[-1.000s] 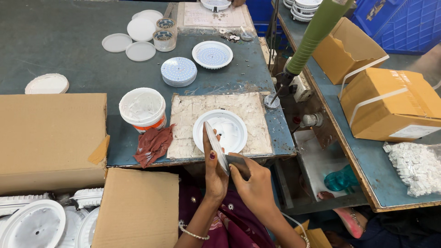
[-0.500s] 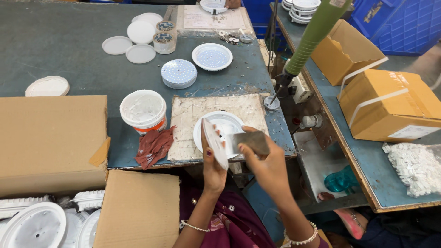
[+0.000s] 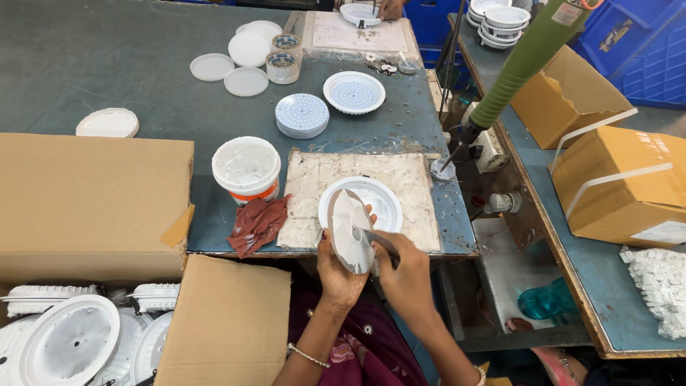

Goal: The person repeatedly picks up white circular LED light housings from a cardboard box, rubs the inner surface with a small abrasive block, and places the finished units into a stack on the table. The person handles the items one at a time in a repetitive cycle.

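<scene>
White disc (image 3: 351, 232) sits tilted on edge in your left hand (image 3: 340, 271), gripped from below, right over the near edge of the worn mat (image 3: 414, 187). Your right hand (image 3: 409, 275) is clenched on a thin flat tool (image 3: 379, 241), tip touching the disc face. Round white housing (image 3: 382, 200) lies just beyond your hands; red rag (image 3: 259, 223) and white tub (image 3: 246, 168) sit to the left of them.

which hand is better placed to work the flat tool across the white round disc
Right. The right hand grips the flat grey blade tool against the white round disc, while the left hand holds that disc upright.
</scene>
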